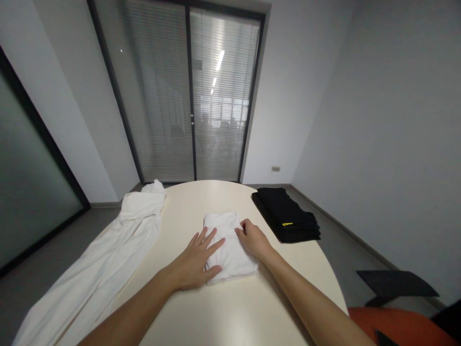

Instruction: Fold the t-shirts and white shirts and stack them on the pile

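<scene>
A folded white garment (pixel 230 257) lies in a compact rectangle in the middle of the pale table (pixel 201 315). My left hand (pixel 198 259) rests on its left side, fingers spread flat across the cloth. At the right edge of the bundle, my right hand (pixel 252 238) has its thumb and curled fingers pinching the fabric. Its fingertips are partly hidden, but the cloth's edge lies between them. Whether the bundle is a shirt or trousers cannot be made out.
More white clothing (pixel 133 226) is draped along the table's left edge and hangs off it. A stack of folded black garments (pixel 288 216) with a yellow mark sits at the right. An orange chair (pixel 399 327) stands at the lower right; glass doors (pixel 194 96) are beyond the table.
</scene>
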Motion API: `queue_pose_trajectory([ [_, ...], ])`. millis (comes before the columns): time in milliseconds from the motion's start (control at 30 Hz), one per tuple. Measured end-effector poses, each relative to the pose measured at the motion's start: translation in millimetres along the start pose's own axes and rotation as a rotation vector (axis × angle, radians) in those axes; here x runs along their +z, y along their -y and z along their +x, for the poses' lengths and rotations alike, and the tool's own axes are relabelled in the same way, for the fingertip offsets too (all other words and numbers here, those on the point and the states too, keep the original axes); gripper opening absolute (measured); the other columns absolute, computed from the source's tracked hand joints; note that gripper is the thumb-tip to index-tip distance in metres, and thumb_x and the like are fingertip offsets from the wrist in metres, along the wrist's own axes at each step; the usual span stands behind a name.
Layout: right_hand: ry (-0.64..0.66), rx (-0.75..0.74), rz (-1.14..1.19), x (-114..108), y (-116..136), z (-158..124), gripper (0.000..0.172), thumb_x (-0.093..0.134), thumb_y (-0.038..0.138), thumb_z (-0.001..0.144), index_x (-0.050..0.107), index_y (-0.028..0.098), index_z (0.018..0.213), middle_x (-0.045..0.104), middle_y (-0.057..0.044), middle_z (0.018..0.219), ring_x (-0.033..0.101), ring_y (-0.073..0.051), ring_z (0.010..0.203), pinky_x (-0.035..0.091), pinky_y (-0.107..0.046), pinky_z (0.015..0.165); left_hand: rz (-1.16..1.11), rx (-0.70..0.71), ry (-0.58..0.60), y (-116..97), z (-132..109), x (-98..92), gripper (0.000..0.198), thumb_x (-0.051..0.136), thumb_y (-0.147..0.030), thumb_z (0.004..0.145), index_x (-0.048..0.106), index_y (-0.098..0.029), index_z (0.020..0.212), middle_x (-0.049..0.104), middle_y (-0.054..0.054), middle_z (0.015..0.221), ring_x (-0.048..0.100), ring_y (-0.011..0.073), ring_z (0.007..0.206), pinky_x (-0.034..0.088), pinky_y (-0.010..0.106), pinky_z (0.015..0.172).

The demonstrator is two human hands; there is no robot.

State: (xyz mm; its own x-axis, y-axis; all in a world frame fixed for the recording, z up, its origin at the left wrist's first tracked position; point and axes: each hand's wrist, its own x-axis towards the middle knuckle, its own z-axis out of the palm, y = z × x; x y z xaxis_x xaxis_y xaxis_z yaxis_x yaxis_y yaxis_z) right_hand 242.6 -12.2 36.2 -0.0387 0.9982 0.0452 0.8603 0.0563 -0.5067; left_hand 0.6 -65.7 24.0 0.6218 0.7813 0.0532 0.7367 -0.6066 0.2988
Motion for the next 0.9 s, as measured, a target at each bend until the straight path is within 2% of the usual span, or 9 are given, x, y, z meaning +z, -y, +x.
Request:
queue_pose_trajectory([
  [100,-0.006,-0.035,0.119,3,-2,0,0.045,0.053,0.037,0.095,0.046,0.014,0.133,0.069,-0.009,0.091,0.064,-0.021,0.080,0.041,-0.029,0.071,-0.002,-0.004,-0.021,-2,1,6.1,0.073,0.039,-0.059,0.098,0.010,-0.034,0.160,0.000,0.004,0.168,-0.005,0.0336,0.153,0.013,0.058,0.123],
  [167,-0.020,-0.093,0.161,7,-6,2,0.053,0.055,0.032,0.092,0.039,0.016,0.141,0.069,-0.007,0.093,0.063,-0.020,0.080,0.042,-0.029,0.073,-0.015,0.007,-0.016,-3,2,8.6,0.073,0.036,-0.060,0.099,0.007,-0.033,0.160,-0.001,0.003,0.168,-0.006,0.0321,0.154,0.013,0.055,0.124],
  [267,-0.060,-0.186,0.186,11,-13,7,0.045,0.053,0.018,0.090,0.048,0.019,0.134,0.068,-0.007,0.100,0.063,-0.019,0.086,0.044,-0.029,0.079,-0.034,0.016,-0.033,-4,4,11.1,0.070,0.030,-0.058,0.101,0.003,-0.030,0.160,0.002,0.002,0.168,-0.003,0.0286,0.154,0.015,0.051,0.125],
  [400,-0.075,-0.221,0.183,4,-25,15,0.033,0.049,0.011,0.089,0.062,0.019,0.118,0.069,-0.008,0.109,0.063,-0.019,0.098,0.045,-0.030,0.091,-0.026,-0.100,-0.077,-4,10,16.2,0.071,0.023,-0.060,0.102,0.010,-0.023,0.161,0.004,0.007,0.167,0.005,0.0272,0.154,0.016,0.050,0.125],
  [500,-0.070,-0.214,0.184,-11,-32,21,0.036,0.051,0.011,0.087,0.064,0.017,0.120,0.068,-0.010,0.118,0.063,-0.020,0.107,0.044,-0.032,0.099,-0.015,-0.181,-0.106,-3,14,20.9,0.075,0.022,-0.062,0.101,0.017,-0.017,0.160,0.011,0.010,0.167,0.010,0.0267,0.154,0.017,0.048,0.125],
  [600,-0.101,-0.209,0.219,-31,-34,28,0.038,0.052,0.012,0.086,0.065,0.017,0.122,0.067,-0.011,0.126,0.062,-0.021,0.115,0.041,-0.035,0.106,-0.015,-0.202,-0.127,-1,15,23.6,0.075,0.022,-0.063,0.100,0.022,-0.016,0.159,0.018,0.011,0.165,0.014,0.0256,0.154,0.019,0.047,0.125],
  [900,-0.163,-0.227,0.081,-98,-23,59,0.041,0.055,0.014,0.088,0.066,0.016,0.127,0.067,-0.011,0.129,0.062,-0.024,0.117,0.042,-0.036,0.106,-0.007,-0.190,-0.143,-2,14,21.5,0.073,0.022,-0.061,0.101,0.027,-0.015,0.157,0.026,0.009,0.164,0.017,0.0251,0.153,0.020,0.046,0.125],
])
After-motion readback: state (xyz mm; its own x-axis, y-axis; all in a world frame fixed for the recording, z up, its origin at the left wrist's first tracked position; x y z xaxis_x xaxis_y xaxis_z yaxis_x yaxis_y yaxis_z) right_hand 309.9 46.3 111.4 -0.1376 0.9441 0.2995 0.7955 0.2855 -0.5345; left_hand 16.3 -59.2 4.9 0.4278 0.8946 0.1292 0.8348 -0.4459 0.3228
